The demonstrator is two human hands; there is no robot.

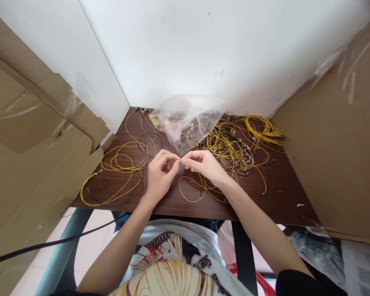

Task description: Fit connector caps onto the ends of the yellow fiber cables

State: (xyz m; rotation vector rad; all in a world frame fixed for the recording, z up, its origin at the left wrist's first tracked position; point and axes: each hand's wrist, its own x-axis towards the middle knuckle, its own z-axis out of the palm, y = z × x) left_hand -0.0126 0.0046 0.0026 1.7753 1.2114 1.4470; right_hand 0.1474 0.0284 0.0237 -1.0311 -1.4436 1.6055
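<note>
My left hand (160, 174) and my right hand (203, 164) meet fingertip to fingertip above the dark wooden table (277, 197). Both pinch something very small between thumb and forefinger; I cannot make it out. A loose loop of thin yellow cable (189, 193) lies on the table just under my right hand. More coiled yellow cable (120, 164) spreads to the left of my left hand. A tangled heap of yellow cables (228, 146) sits behind my right hand.
A clear plastic bag (188, 119) with cables lies at the back centre. A tight yellow coil (263, 129) rests at the back right. Cardboard sheets (33, 139) stand on the left, and cardboard (342, 135) on the right. White walls close the corner.
</note>
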